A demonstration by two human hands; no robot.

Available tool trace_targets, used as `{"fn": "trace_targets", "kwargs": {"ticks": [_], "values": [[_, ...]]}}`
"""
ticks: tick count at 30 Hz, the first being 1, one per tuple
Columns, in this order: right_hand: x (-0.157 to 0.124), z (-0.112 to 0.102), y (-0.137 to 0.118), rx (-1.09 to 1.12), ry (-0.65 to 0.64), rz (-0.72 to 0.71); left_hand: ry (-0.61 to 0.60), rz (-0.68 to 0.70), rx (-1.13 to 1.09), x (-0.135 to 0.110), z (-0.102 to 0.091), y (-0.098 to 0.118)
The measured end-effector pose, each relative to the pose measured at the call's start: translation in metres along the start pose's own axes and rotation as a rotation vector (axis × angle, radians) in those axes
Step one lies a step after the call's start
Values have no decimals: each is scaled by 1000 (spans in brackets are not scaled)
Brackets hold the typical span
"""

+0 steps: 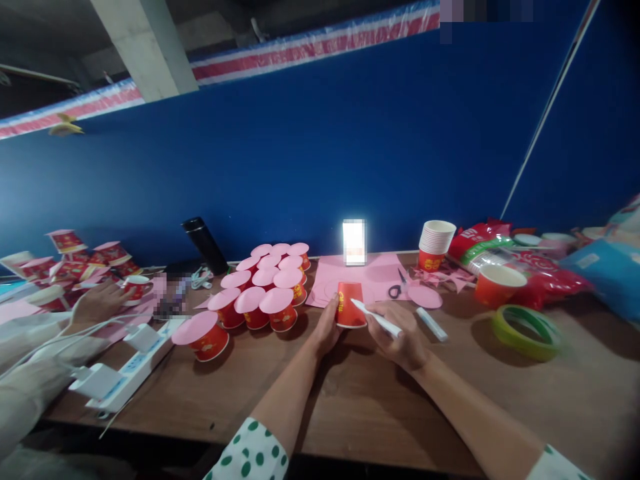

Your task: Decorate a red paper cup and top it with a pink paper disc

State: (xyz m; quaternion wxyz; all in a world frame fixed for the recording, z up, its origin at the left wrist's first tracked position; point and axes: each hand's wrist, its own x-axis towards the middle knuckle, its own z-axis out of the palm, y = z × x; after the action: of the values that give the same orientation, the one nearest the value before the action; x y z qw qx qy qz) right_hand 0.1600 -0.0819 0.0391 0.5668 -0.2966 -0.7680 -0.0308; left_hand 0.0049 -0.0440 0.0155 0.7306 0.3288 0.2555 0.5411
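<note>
My left hand (327, 331) is closed around the side of a red paper cup (351, 303) with yellow print, held upside down over the table. In my right hand (404, 337) is a white pen-like tube (383, 321), its tip against or close to the cup's side; I cannot tell which. Pink paper sheets (373, 267) lie just behind the cup, with dark-handled scissors (395, 291) and a pink paper disc (425, 297) on or beside them. A short white stick (431, 325) rests to the right of my right hand.
Several red cups (256, 313) topped with pink discs stand at left. Behind them is a black bottle (204, 243). A power strip (135, 370) and a co-worker's hand (103, 301) are farther left. Stacked cups (434, 247), a single cup (500, 285) and green tape (526, 333) stand right.
</note>
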Motion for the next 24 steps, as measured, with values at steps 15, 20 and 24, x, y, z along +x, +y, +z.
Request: {"fn": "trace_targets", "kwargs": {"ticks": [15, 20, 24], "values": [[4, -2, -2, -20, -8, -2, -64, 27, 53, 1, -2, -3], [4, 0, -2, -12, 5, -13, -110, 62, 107, 0, -3, -4], [2, 1, 0, -18, -9, -5, -89, 69, 109, -1, -1, -3]]}}
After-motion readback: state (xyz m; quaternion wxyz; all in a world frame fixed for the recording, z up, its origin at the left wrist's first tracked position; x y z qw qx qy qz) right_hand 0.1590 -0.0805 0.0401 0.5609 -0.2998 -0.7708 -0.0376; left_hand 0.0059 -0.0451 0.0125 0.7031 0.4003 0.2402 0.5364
